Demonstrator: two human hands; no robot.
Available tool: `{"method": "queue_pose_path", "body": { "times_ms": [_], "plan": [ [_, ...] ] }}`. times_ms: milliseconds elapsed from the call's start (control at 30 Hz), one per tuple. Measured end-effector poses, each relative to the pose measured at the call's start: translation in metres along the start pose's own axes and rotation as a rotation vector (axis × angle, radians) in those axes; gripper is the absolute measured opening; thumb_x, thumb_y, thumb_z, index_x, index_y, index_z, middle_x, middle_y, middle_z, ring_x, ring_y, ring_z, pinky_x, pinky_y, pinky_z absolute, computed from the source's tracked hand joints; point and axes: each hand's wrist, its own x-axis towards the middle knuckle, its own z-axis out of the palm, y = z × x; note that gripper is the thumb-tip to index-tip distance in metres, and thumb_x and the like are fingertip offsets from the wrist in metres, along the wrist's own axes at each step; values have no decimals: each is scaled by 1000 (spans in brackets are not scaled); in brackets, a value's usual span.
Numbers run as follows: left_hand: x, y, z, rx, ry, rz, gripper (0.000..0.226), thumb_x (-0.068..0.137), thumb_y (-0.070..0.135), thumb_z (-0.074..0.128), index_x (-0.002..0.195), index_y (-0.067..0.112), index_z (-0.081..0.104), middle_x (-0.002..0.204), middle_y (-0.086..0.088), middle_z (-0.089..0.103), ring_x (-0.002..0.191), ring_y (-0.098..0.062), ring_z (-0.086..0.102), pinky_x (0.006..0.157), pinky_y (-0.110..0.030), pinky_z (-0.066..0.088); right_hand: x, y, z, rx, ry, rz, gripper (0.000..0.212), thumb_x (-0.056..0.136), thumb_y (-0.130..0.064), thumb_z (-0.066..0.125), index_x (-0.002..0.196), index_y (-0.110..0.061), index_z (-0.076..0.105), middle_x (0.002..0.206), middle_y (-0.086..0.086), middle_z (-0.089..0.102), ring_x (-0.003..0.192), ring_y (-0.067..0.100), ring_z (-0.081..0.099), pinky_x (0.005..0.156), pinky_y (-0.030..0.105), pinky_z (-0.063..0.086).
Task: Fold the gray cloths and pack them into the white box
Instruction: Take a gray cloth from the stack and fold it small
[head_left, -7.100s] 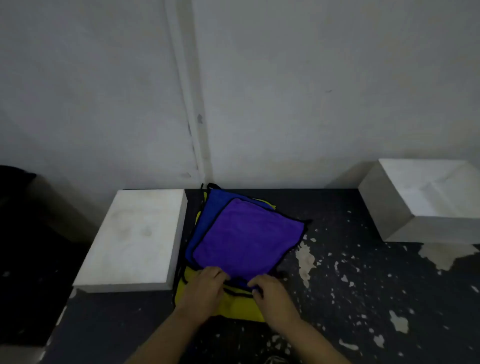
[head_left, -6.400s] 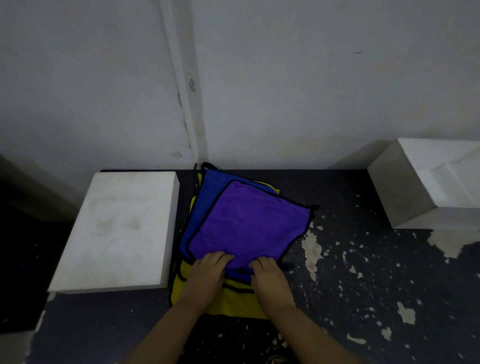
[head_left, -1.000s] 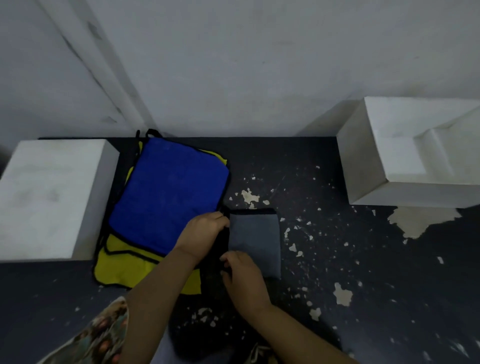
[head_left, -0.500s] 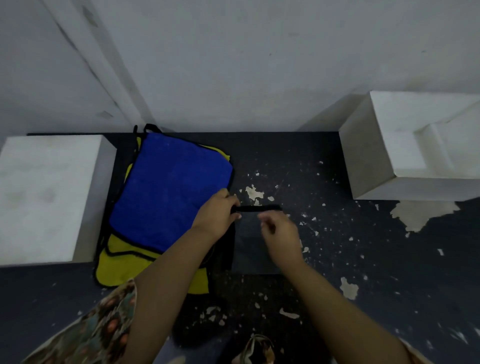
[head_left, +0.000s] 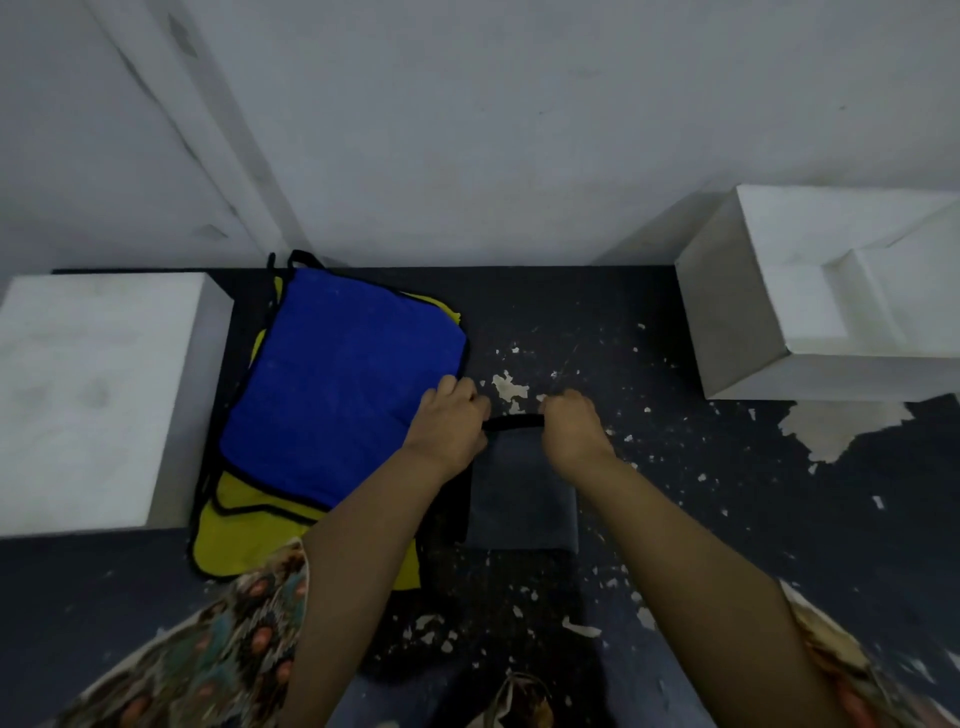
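I am in the folding step. My left hand (head_left: 451, 422) and right hand (head_left: 571, 428) each pinch the far black edge of the gray cloth (head_left: 522, 499) with curled fingers. The cloth lies mid-tabletop. Next I should fold it over, then carry it to the white box (head_left: 737, 312) at 2 o'clock.

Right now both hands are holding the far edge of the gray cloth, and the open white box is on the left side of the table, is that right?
Not quite. Both the left hand and the right hand do grip the far edge of the gray cloth, but the open white box is on the right side of the table, as the head view shows.
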Motion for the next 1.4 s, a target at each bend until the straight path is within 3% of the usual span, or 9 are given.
{"method": "queue_pose_path", "body": {
  "times_ms": [133,267,467,633,900,1067,1167,1300,1400],
  "plan": [
    [-16,1,-2,-63,101,50,13,87,20,51,99,18,51,95,1,60,99,-17,49,92,-32,26,-11,9,-14,164,47,-47,32,81,13,46,97,-5,66,108,14,54,101,27,53,88,31,48],
    [-42,0,-10,-331,162,51,15,85,18,62,90,23,49,79,4,63,69,-11,55,71,-29,47,-40,19,-15,237,89,-156,23,82,6,49,91,-13,58,93,10,58,86,24,54,74,33,48],
    [-87,7,-2,-314,320,148,11,77,7,71,85,13,66,83,-1,69,78,-14,62,66,-30,55,-89,29,4,306,141,-340,18,78,-1,59,87,-15,55,81,-17,46,85,4,40,69,12,33],
    [-109,14,8,-124,337,300,20,68,1,78,84,10,70,86,-4,70,78,-17,66,63,-26,57,-108,41,24,222,167,-422,13,84,-10,62,97,-11,61,102,1,59,101,12,48,90,18,37],
    [-126,20,30,4,224,390,27,63,11,83,88,14,73,88,-1,71,80,-14,67,66,-21,56,-122,37,45,7,339,-389,22,65,6,73,70,-12,62,76,2,64,74,19,57,75,17,35],
    [-126,27,37,-100,186,246,10,85,18,64,87,11,71,86,-6,70,81,-20,65,73,-30,56,-127,36,56,23,337,-403,23,64,5,75,76,-10,63,78,4,63,74,20,59,74,21,45],
    [-121,32,38,-139,178,126,21,87,18,62,107,13,66,101,-4,67,94,-20,61,82,-30,52,-132,40,56,60,324,-395,19,70,1,73,85,-7,65,82,6,65,76,22,61,71,31,55],
    [-115,35,43,-114,159,67,30,91,22,54,121,18,57,117,-2,62,109,-17,51,92,-28,41,-130,39,55,3,299,-371,37,65,5,76,100,-4,67,90,9,69,82,24,65,80,30,57],
    [-112,38,45,-44,159,51,28,91,20,50,118,19,56,117,-1,61,110,-18,49,91,-30,38,-128,35,55,-57,302,-389,29,64,4,76,89,-10,71,85,5,69,78,20,64,76,25,55]
  ]
}}
